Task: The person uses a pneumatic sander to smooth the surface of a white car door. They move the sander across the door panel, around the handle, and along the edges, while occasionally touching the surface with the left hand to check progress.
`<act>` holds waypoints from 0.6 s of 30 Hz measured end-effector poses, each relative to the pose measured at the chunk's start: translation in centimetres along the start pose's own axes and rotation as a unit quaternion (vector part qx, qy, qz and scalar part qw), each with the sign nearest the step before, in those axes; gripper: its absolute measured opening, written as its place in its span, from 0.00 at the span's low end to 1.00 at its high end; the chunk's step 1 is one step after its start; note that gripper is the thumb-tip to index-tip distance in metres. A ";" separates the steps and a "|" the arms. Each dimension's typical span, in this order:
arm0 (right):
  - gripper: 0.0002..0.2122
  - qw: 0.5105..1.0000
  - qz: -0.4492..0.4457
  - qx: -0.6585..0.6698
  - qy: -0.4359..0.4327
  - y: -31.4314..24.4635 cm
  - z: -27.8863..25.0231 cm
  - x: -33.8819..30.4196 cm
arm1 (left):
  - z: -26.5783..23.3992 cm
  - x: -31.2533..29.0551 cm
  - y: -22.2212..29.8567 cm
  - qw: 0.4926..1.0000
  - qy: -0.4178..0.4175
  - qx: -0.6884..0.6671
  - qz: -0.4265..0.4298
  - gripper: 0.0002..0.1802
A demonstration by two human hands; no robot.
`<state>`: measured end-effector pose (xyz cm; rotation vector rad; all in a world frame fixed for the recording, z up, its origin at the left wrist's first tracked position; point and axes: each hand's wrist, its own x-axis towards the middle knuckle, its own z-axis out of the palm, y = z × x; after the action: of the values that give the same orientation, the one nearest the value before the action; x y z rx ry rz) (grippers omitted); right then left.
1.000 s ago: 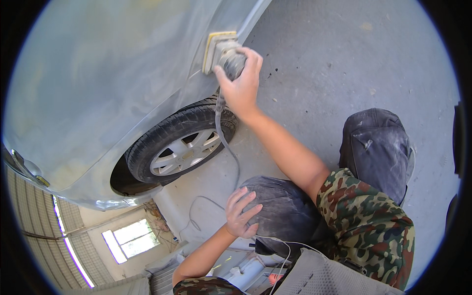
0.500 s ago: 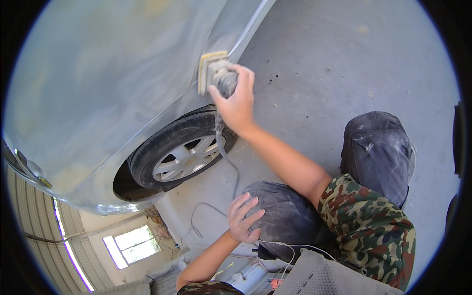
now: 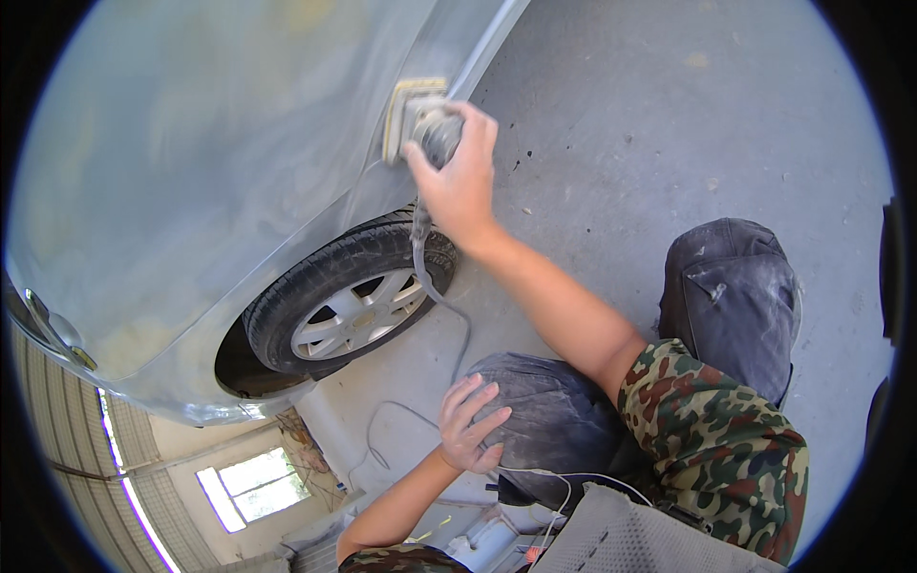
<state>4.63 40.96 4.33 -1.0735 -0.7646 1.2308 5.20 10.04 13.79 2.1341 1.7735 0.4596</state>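
Bright daylight, overexposed window (image 3: pixel 254 488), dark fisheye rim, slightly blurred sander (image 3: pixel 426 128)

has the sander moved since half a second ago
Yes: judged against the car's wheel, the sander in the right hand has shifted slightly up the picture, farther from the wheel.

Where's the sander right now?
In the head view, the sander is near the top, just left of the middle, held in the right hand against the car, above the wheel.
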 end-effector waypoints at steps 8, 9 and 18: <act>0.30 0.999 0.000 -0.005 -0.031 1.0 0.7 -1.5 | 1.1 2.1 -0.6 0.999 0.022 -0.032 0.004 0.25; 0.30 1.000 -0.015 -0.003 -0.026 0.6 1.0 -1.1 | 0.3 2.0 -0.8 0.999 0.020 -0.033 0.007 0.24; 0.32 0.998 -0.047 -0.051 -0.006 3.9 2.7 -2.3 | -2.2 -6.0 -8.1 0.991 0.037 -0.094 0.087 0.18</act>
<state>0.30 39.33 1.83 -1.1027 -0.8850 1.1292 -3.95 5.66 11.93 2.1706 1.5205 0.7289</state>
